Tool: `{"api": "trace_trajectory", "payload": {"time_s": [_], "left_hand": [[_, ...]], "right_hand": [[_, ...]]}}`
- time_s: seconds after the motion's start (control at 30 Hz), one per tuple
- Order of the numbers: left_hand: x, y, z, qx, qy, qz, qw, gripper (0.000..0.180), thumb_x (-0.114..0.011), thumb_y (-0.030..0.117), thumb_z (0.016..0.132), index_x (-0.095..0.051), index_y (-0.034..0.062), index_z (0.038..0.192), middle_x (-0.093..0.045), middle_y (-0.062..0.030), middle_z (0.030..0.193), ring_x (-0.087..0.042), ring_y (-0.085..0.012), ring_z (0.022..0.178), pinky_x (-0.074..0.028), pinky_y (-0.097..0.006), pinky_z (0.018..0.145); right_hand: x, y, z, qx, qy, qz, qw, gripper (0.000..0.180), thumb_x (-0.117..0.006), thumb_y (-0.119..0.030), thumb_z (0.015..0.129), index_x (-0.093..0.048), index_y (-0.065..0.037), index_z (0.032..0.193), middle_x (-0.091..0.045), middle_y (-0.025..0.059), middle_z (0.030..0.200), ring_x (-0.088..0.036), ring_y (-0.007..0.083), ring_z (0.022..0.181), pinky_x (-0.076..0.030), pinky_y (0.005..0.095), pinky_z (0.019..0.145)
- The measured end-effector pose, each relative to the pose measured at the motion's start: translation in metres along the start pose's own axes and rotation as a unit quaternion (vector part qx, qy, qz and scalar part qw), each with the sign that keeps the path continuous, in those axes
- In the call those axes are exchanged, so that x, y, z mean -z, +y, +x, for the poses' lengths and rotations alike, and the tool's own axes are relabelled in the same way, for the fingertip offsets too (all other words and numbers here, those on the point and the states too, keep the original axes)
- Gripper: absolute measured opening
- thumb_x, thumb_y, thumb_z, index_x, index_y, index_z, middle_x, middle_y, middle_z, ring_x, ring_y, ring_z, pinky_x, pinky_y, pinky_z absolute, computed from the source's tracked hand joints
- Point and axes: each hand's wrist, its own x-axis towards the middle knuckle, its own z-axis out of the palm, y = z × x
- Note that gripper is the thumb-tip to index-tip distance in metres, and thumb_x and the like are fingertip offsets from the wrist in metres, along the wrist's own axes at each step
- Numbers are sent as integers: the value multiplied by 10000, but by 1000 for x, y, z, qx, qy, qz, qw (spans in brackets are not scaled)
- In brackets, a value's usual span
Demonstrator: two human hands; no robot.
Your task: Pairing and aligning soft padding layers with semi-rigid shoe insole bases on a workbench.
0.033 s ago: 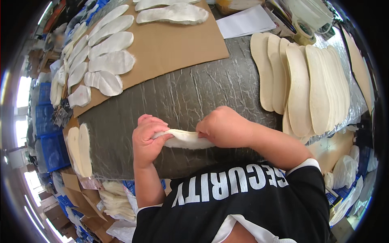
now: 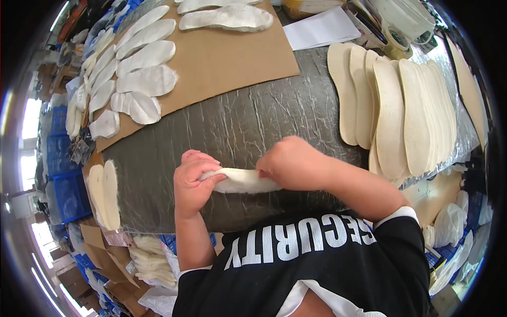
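Note:
A white fleecy insole [image 2: 240,182] stretches between my two hands, above the dark, crinkled table covering [image 2: 222,127]. It is tilted, with its furry side toward me and a cream edge along the top. My left hand [image 2: 193,177] pinches one end between thumb and fingers. At the other end my right hand [image 2: 288,165] is closed in a fist-like grip, and its fingers hide that end. To the right lies a fanned row of cream insoles [image 2: 388,116]. A few more cream insoles [image 2: 110,195] rest at the table's left edge.
White fleecy insoles [image 2: 146,81] are spread over a brown cardboard sheet [image 2: 232,58] at the back left. White paper [image 2: 322,29], tape rolls [image 2: 397,42] and a clear tub [image 2: 406,16] occupy the far right. Left of the table are blue crates [image 2: 66,164] and an open carton [image 2: 108,253].
My right hand has risen very slightly. The top edge of the insole, where two layers showed apart, now looks pressed together. The left hand keeps its pinch.

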Motion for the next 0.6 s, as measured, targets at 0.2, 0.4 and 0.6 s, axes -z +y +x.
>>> {"api": "trace_trajectory", "payload": {"time_s": [0.2, 0.4, 0.6], "left_hand": [[-2, -30, -31, 323, 17, -169, 931, 169, -711, 137, 883, -685, -28, 907, -678, -16, 819, -588, -60, 745, -476, -225, 643], [5, -32, -40, 323, -25, -72, 943, 281, -720, 136, 829, -664, -35, 1044, -706, -97, 930, -647, -137, 854, -512, -280, 763], [13, -45, -46, 320, -97, -136, 933, 176, -696, 112, 814, -674, 0, 948, -696, -86, 848, -628, -136, 780, -506, -306, 729]], "right_hand": [[-3, -6, 3, -80, 10, -258, 963, 591, -599, -515, 839, -566, -127, 1284, -611, 88, 1272, -503, 292, 1269, -312, 523, 1077], [-56, 25, -5, 32, 30, -177, 983, 1037, -486, -805, 690, -410, -106, 1452, -324, 124, 1547, -227, 317, 1458, -135, 558, 1163], [-57, 46, -18, 63, 126, -53, 989, 928, -517, -730, 781, -457, -34, 1393, -415, 173, 1484, -334, 364, 1407, -193, 542, 1152]]}}
